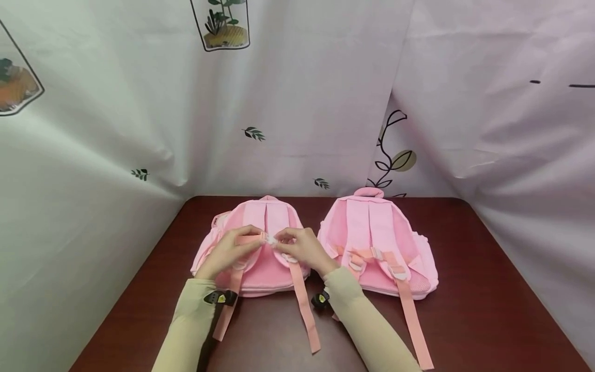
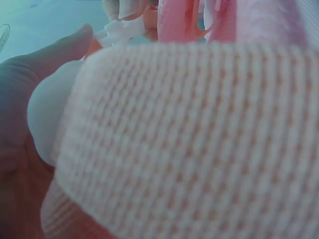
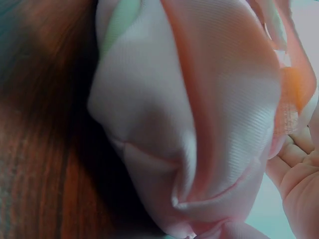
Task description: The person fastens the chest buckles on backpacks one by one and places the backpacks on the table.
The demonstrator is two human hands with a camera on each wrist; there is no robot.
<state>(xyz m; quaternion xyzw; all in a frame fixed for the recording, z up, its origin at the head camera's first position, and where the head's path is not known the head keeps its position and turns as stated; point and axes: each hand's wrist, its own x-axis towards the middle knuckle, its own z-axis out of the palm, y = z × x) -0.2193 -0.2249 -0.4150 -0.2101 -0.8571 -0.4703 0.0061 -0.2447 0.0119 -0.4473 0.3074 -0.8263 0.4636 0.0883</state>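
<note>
Two pink backpacks lie side by side with their shoulder straps up. Over the left backpack (image 1: 267,276), my left hand (image 1: 232,249) and right hand (image 1: 304,249) meet at a white plastic buckle (image 1: 270,239) on its orange chest strap (image 1: 248,239). Each hand pinches one side of the buckle between thumb and fingers. In the left wrist view the white buckle (image 2: 122,31) shows between the two hands' fingertips; whether its halves are fully joined I cannot tell. Pale mesh fabric (image 2: 189,134) hides much of that view. Pink cloth (image 3: 224,99) fills the right wrist view's middle.
The right backpack (image 1: 358,209) has its chest strap buckle (image 1: 377,253) across its shoulder straps. Loose orange webbing tails (image 1: 304,305) hang toward the front of the dark brown table (image 1: 483,289). A pale printed curtain (image 1: 302,93) encloses the back and sides.
</note>
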